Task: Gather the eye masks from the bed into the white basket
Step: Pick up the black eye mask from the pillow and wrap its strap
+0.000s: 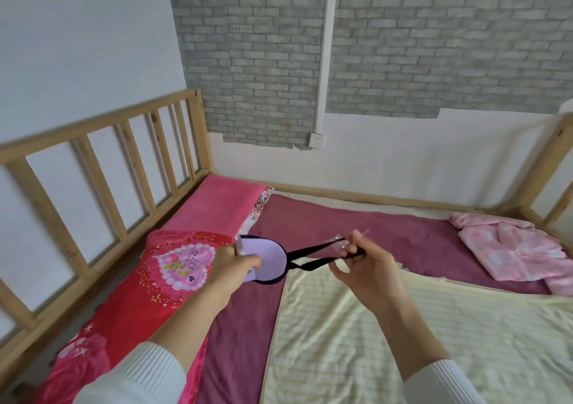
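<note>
- Our left hand [231, 264] pinches the lilac eye mask [267, 256], held mid-frame above the bed [387, 226].
- Our right hand [366, 268] has its fingers closed on the mask's black strap [313, 256], pulled taut.

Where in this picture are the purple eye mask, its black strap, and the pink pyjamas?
purple eye mask [270, 256]: head view, on its lilac padded face.
black strap [313, 251]: head view, on the upper band.
pink pyjamas [508, 248]: head view, on the folded top's middle.

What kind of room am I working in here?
Most likely a bedroom: a slatted wooden bed frame, a red heart-print pillow and folded pink pyjamas on the maroon bed sheet.
</note>
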### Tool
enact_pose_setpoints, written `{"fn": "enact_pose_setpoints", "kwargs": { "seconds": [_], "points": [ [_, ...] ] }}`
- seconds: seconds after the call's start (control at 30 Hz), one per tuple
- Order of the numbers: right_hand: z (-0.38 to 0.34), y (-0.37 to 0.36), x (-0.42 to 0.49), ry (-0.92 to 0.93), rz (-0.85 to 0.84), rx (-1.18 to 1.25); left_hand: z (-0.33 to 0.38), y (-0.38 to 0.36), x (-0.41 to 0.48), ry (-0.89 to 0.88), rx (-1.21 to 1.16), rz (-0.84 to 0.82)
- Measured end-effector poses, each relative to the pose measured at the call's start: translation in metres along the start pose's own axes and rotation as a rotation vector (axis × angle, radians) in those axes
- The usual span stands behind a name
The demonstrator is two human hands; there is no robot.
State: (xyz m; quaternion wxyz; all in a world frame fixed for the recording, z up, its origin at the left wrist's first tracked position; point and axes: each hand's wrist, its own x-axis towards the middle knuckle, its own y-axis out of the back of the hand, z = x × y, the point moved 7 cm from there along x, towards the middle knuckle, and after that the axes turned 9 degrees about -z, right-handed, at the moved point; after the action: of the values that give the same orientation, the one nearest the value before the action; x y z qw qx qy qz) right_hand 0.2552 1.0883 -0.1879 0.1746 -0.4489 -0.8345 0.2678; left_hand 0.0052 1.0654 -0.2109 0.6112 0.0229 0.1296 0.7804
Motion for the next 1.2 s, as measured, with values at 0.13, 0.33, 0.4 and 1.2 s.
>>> {"fn": "enact_pose_setpoints", "kwargs": {
  "seconds": [0.13, 0.33, 0.4, 1.2],
  "points": [
    [0.003, -0.001, 0.008, 0.057, 0.183, -0.127, 0.001, -0.018, -0.009, -0.078, 0.082, -0.126],
    [0.006, 0.002, 0.01, -0.178, 0.265, -1.798, 0.011, -0.003, -0.012, -0.146, 0.073, -0.093],
    [0.025, -0.002, 0.009, -0.321, 0.064, -1.677, 0.013, 0.005, -0.012, -0.147, 0.06, -0.052],
    [0.047, -0.08, 0.029, 0.08, -0.041, -1.197, -0.016, 0.027, -0.051, -0.058, -0.087, -0.226]
  ]
}}
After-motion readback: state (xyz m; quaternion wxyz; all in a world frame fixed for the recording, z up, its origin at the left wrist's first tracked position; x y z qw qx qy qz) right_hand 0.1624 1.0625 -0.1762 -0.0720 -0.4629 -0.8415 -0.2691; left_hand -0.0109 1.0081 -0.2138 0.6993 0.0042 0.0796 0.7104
